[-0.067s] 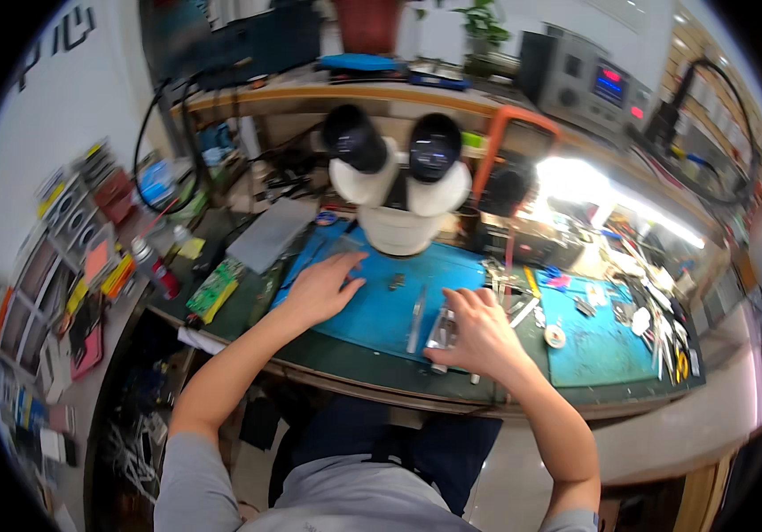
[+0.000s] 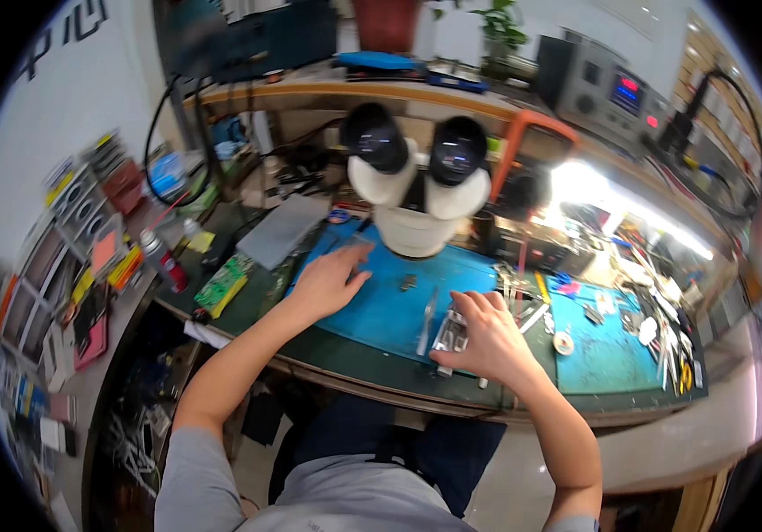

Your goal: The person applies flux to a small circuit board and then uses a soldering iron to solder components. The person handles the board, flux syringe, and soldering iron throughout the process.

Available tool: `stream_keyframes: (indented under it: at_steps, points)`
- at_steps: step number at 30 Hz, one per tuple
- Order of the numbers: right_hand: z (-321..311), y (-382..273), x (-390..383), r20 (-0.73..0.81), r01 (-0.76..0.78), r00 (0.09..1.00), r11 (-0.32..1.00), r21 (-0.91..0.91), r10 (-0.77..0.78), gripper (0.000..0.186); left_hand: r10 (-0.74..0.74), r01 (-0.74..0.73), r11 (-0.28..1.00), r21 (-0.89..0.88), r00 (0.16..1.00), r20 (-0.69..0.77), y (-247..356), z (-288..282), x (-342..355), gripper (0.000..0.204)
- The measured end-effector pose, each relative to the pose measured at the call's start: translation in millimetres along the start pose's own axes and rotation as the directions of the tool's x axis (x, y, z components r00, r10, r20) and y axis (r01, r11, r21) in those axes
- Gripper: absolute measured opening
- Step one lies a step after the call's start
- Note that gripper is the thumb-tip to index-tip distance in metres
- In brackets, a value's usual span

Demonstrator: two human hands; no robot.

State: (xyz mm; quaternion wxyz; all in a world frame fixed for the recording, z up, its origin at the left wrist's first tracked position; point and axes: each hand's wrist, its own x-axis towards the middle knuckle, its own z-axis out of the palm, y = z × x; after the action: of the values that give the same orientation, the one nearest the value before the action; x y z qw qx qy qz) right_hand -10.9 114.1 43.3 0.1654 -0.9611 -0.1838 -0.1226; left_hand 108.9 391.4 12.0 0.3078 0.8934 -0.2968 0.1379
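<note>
Small metal part under right hand grip; left hand apart

Our left hand lies flat, palm down, fingers stretched toward one o'clock, forearm running back to seven. Our right hand sits curled, fingers bent toward nine, forearm trailing to five o'clock.

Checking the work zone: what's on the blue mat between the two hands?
Head view: between left hand and right hand, one small dark part and slim metal tweezers lie on the blue mat.
</note>
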Motion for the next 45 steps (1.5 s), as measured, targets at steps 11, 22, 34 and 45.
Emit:
stream_keyframes:
  at_steps: [11,22,34,45]
  points:
    - [48,-97,84,0.078,0.279,0.948,0.922,0.268,-0.310,0.085,-0.255,0.255,0.965,-0.056,0.878,-0.406,-80,-135,-49,0.034]
    - [-55,-120,52,0.116,0.394,0.800,0.662,0.638,-0.589,0.091,-0.260,0.284,0.796,-0.534,0.958,0.122,-19,-93,-111,0.046]
    - [-211,73,-107,-0.507,-0.632,0.675,0.774,-0.023,0.536,0.086,-0.053,-0.043,0.953,-0.299,0.950,-0.307,-15,-11,-118,0.031]
    - [-281,254,-91,-0.554,-0.604,0.620,0.789,0.116,0.556,0.088,-0.124,0.098,0.991,-0.093,0.936,-0.330,-38,12,-127,0.030]
